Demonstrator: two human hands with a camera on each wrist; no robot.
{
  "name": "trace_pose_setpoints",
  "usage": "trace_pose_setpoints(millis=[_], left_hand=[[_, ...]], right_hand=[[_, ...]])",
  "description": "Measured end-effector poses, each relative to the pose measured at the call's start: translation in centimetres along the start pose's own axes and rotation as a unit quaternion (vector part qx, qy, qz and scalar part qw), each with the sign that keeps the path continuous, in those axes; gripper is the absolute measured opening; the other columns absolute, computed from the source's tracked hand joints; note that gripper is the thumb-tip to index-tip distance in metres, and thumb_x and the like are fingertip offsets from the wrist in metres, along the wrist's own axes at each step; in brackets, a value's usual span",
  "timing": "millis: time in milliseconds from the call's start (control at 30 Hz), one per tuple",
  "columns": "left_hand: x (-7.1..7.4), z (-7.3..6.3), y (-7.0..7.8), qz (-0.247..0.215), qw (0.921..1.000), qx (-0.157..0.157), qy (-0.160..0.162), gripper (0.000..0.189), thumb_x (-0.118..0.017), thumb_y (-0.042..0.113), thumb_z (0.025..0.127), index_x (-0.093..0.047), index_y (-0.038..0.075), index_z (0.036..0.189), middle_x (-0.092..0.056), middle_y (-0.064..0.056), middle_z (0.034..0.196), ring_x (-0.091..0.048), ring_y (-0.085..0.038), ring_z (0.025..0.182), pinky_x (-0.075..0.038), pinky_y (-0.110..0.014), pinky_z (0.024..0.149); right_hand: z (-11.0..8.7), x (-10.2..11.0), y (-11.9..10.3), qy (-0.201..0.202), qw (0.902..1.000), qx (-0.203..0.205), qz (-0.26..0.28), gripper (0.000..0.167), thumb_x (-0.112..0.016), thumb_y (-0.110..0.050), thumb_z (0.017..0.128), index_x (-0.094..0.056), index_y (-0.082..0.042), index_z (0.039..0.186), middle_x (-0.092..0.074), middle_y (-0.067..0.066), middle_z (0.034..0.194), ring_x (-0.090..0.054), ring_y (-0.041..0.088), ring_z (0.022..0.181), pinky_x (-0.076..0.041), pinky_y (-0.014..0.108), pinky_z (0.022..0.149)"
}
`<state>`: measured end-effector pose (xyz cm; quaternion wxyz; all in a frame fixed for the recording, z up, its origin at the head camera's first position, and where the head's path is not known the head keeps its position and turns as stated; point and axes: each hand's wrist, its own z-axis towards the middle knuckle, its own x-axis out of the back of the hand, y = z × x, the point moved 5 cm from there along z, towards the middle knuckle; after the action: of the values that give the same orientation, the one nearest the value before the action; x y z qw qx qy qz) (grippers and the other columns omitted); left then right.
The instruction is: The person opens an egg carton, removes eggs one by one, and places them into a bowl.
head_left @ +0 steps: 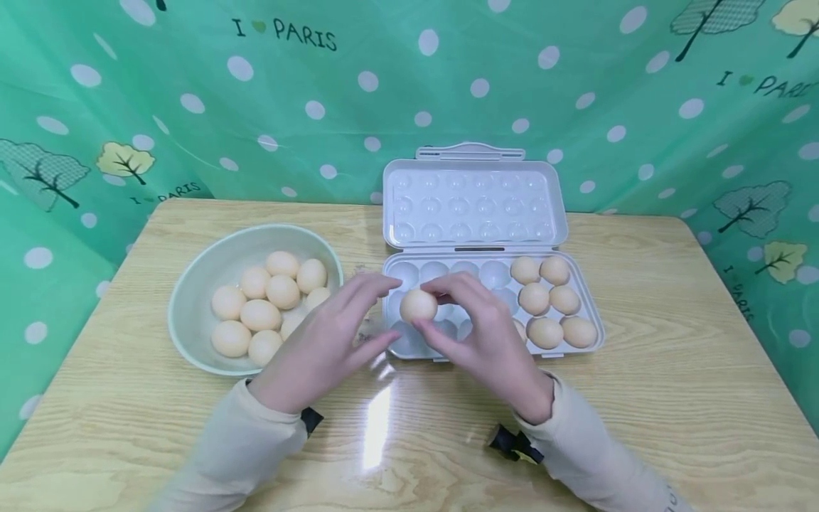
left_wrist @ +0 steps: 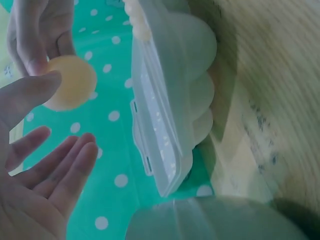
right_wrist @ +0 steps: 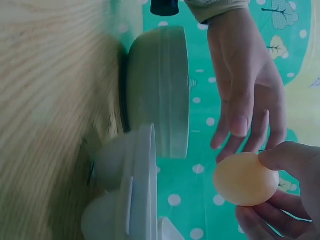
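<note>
My right hand [head_left: 489, 331] pinches an egg [head_left: 419, 306] between thumb and fingers, held above the left part of the egg carton [head_left: 591, 313]. Just left of that egg is my left hand [head_left: 326, 338], thumb and fingers spread apart with nothing between them. In the left wrist view the egg [left_wrist: 75, 82] shows in the right hand's fingers, above the left palm [left_wrist: 30, 210]. The carton's right columns hold several eggs [head_left: 534, 299], while empty cups show at its left. A pale green bowl [head_left: 192, 334] with several eggs [head_left: 260, 314] stands at left, partly behind the left hand.
The carton's lid [head_left: 473, 203] stands open at the back, near the green dotted curtain [head_left: 313, 78]. Bowl and carton both rest on a wooden table [head_left: 678, 355]. Dark straps with small black devices [head_left: 512, 442] are at both wrists.
</note>
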<state>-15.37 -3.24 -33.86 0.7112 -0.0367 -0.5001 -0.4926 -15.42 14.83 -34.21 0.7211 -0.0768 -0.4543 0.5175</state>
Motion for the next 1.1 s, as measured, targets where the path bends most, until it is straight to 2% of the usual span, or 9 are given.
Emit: trace_pose_setpoints(millis=[233,467,733,1100], left_hand=[[-0.4,0.0,0.5,-0.014,0.9998,-0.012,-0.002,0.050,-0.077,0.015,0.087,-0.053,0.008,0.131,-0.059,-0.005,0.127,-0.061,-0.017,0.111,-0.056,-0.029,0.092],[-0.6,0.1,0.7,-0.033,0.9994,-0.007,-0.002,0.045,-0.077,0.014,0.087,-0.056,0.010,0.126,-0.061,0.000,0.121,-0.063,-0.011,0.095,-0.057,-0.024,0.081],[-0.2,-0.1,0.9,-0.024,0.9995,-0.012,0.017,0.044,-0.080,0.009,0.082,-0.059,0.008,0.120,-0.063,-0.003,0.116,-0.065,-0.012,0.094,-0.058,-0.023,0.081],[0.3,0.0,1.0,-0.009,0.9991,-0.031,0.029,0.043,-0.081,0.010,0.080,-0.061,0.007,0.119,-0.064,-0.003,0.115,-0.064,-0.011,0.092,-0.058,-0.024,0.080]], right_hand=[[-0.2,-0.5,-0.4,0.002,0.9995,-0.003,0.031,0.032,-0.079,-0.007,0.083,-0.066,-0.007,0.112,-0.067,0.000,0.108,-0.063,0.012,0.100,-0.055,0.027,0.089],[-0.3,-0.9,-0.5,0.009,0.9987,0.009,0.050,0.036,-0.080,-0.003,0.081,-0.065,-0.005,0.114,-0.067,0.004,0.109,-0.064,0.016,0.101,-0.055,0.026,0.091],[-0.4,-1.4,-0.8,-0.010,0.9977,0.028,0.060,0.043,-0.078,-0.001,0.082,-0.059,-0.001,0.120,-0.064,0.009,0.116,-0.065,0.021,0.107,-0.055,0.027,0.095],[-0.4,-1.3,-1.2,-0.019,0.9976,0.033,0.058,0.043,-0.076,-0.003,0.085,-0.058,-0.002,0.124,-0.065,0.008,0.121,-0.063,0.019,0.110,-0.054,0.027,0.096]])
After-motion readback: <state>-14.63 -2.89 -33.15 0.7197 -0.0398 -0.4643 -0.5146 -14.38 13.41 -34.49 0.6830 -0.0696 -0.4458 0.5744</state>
